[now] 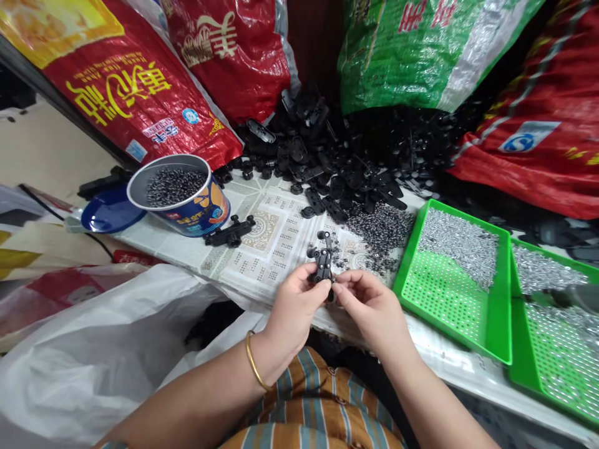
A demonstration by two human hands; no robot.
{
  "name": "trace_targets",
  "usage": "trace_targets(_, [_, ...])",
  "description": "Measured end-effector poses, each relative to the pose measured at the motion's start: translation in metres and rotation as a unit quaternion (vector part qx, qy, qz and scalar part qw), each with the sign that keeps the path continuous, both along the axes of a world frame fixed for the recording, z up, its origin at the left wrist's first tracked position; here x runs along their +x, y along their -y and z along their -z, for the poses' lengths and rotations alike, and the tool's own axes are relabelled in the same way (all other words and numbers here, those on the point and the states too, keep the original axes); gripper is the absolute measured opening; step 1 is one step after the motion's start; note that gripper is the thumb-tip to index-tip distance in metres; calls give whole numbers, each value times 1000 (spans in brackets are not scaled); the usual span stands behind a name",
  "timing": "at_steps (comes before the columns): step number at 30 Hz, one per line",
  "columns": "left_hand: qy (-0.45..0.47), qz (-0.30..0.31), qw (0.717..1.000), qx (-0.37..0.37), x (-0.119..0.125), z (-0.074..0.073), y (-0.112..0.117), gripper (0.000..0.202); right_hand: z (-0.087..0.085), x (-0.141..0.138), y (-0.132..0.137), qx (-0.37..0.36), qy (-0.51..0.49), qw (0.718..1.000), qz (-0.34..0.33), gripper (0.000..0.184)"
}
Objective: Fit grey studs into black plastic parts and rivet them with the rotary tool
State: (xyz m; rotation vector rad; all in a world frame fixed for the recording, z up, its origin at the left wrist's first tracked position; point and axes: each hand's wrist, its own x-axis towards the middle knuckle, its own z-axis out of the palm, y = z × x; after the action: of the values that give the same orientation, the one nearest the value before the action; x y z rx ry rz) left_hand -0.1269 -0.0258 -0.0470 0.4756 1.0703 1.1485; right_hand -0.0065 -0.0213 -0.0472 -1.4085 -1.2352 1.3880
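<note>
My left hand [294, 308] pinches a small black plastic part [322, 259] with round knobs, holding it upright above the table's near edge. My right hand [372, 308] is closed in a pinch against the lower right end of the same part; anything tiny between its fingertips is too small to see. A similar assembled black part [230, 232] lies on the patterned table cover [276, 243] to the left. A heap of loose black plastic parts [337, 156] fills the back of the table.
A tin can [180, 193] holding small dark screws stands at left, a blue lid [110, 214] beside it. Loose screws [381, 231] lie mid-table. Two green perforated trays [453, 280] [552, 324] with silvery screws sit at right. Red and green sacks [421, 50] stand behind; a white bag [103, 349] lies lower left.
</note>
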Motion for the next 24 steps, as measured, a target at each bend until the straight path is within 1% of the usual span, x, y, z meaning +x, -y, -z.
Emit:
trace_targets(3, [9, 1, 1000, 0, 0, -1, 0, 18, -1, 1, 0, 35, 25, 999, -15, 25])
trace_targets(5, [10, 2, 1000, -2, 1, -1, -1, 18, -1, 2, 0, 40, 50, 998, -17, 24])
trace_targets(7, [5, 4, 1000, -4, 1, -1, -2, 19, -2, 4, -2, 32, 74, 997, -12, 20])
trace_targets(10, [-18, 9, 1000, -1, 1, 3, -2, 20, -5, 5, -8, -3, 85, 996, -14, 21])
trace_targets(12, [-66, 12, 998, 13, 0, 6, -2, 22, -8, 5, -13, -26, 96, 995, -29, 24])
trace_targets(14, [-116, 15, 993, 29, -1, 8, -2, 24, -11, 5, -19, -31, 126, 990, -48, 25])
trace_targets(16, [-114, 22, 993, 26, -2, 8, -2, 24, -14, 5, -23, -34, 139, 988, -63, 25])
trace_targets(18, [-58, 34, 998, -2, -3, 6, -3, 23, -14, 6, -25, -62, 93, 992, -59, 26])
trace_targets(20, [9, 47, 998, -29, -4, 4, -3, 21, -12, 7, -25, -116, 8, 992, -37, 28])
trace_targets(22, [55, 53, 996, -42, -5, 3, -3, 21, -8, 8, -23, -168, -66, 983, -14, 29])
trace_targets(24, [82, 48, 994, -44, -6, 2, -3, 19, -4, 9, -20, -197, -105, 975, -3, 29])
